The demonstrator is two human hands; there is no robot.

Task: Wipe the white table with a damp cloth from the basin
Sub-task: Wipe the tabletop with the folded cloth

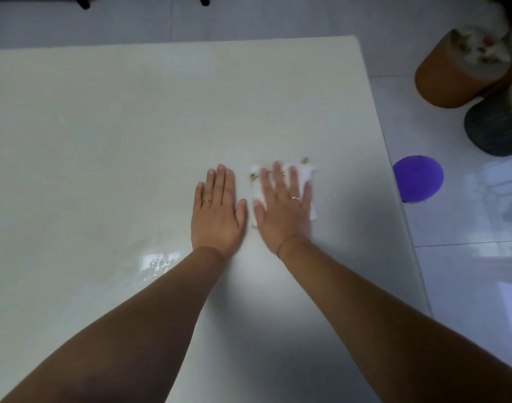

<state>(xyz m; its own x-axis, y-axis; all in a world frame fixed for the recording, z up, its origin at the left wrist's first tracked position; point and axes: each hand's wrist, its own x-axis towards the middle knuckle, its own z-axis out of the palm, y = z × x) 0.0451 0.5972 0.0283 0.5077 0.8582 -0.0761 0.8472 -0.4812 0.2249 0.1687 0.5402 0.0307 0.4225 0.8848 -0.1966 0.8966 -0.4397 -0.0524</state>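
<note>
So both hands are flat on the white table [132, 126], palms down, fingers straight. The right hand [284, 205] lies spread on top of the cloth [305, 171], a white one with small greenish-brown marks on it, pressing it onto the tabletop near the right edge. The cloth looks a bit smeared at its far end, so probably motion blur, hard to say. The left hand [217, 207] rests on bare tabletop just beside it, fingers together. 1 ring [207, 201] on each hand. Wet shine [158, 261] by the left forearm. On the floor to the right: a purple balloon [417, 178] and 2 round stools [458, 68].
</note>
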